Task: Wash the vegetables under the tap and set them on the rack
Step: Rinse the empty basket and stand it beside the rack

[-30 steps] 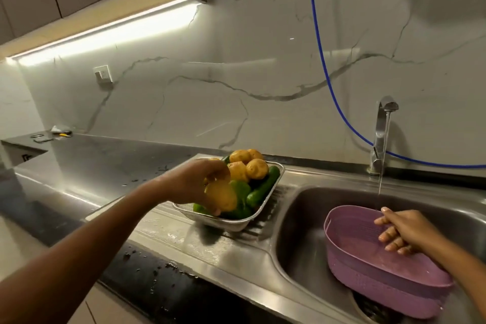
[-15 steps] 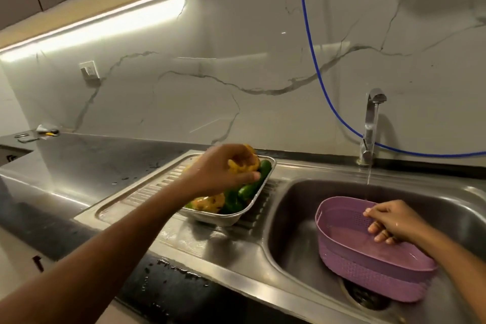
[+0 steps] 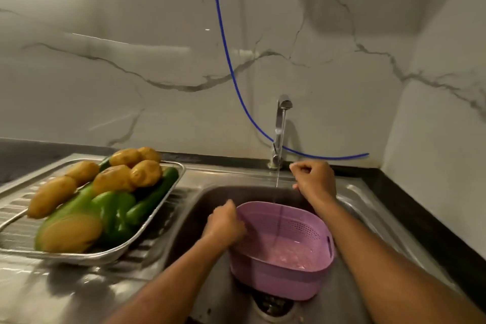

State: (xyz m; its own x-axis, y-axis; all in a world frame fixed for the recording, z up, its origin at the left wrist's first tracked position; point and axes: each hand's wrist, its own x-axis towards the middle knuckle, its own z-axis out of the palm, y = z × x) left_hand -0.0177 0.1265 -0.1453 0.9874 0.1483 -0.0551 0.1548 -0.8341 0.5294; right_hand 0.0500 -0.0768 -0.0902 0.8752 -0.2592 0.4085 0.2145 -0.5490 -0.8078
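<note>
At the sink, my left hand [image 3: 223, 223] grips the water-heavy, slippery colander [image 3: 286, 250] by its stiff rim, my right hand [image 3: 314, 179] fisted empty near the tap [image 3: 281, 123].

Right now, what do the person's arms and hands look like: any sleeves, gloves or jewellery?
Both forearms are bare right to the frame edge, with no sleeves in view. The left hand and right hand wear no gloves, and no rings, watch or bracelets show. Motion blur hides finer detail such as the nails.

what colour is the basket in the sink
Light purple basket, clearest in the head view.
</note>
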